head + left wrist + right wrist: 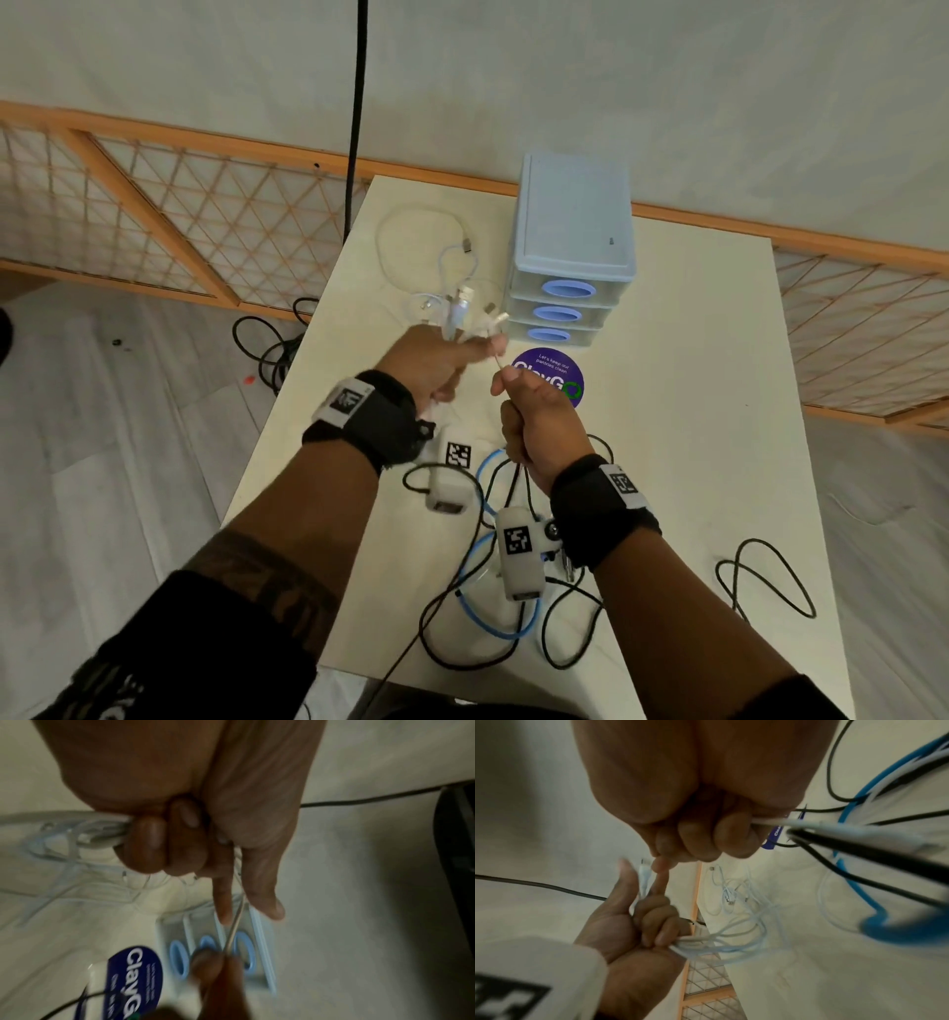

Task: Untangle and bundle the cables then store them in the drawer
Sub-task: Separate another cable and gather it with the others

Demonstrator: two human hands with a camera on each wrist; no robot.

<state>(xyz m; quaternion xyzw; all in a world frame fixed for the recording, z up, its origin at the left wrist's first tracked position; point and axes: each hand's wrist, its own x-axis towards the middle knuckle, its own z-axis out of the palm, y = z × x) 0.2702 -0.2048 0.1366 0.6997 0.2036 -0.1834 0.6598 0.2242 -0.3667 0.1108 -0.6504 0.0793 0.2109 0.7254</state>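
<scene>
Left hand (429, 362) fisted around a clutch of white cables (462, 308), connector ends fanning out at 12 o'clock from the knuckles, loops trailing onto the table (693, 411); index finger and thumb (267, 902) extended, a single thin strand (235, 925) running between them toward the other fist; right hand (534, 416) closed tight on that strand at its top and on a mixed bunch below, white, black and blue cable (854, 880) spilling from the little-finger side toward 6 o'clock; both wrists raised above the tabletop, forearms converging, fists near each other but apart, strand taut between.

Step in hand, seemingly: untangling, one white lead being drawn free of the rest; bundling not yet begun, nothing stored. Next move likely calls for a steady pull apart with a loose left grip, so the strand slides instead of tightening a knot.

Outward: purple round sticker (548, 376) just beyond the right hand at 12 o'clock; drawer unit (572, 257) at 12 to 1 o'clock, three drawers all closed; more white cable (411, 231) lying loose at 11 o'clock; black cable loops (770, 580) at 4 o'clock near the table's edge.
</scene>
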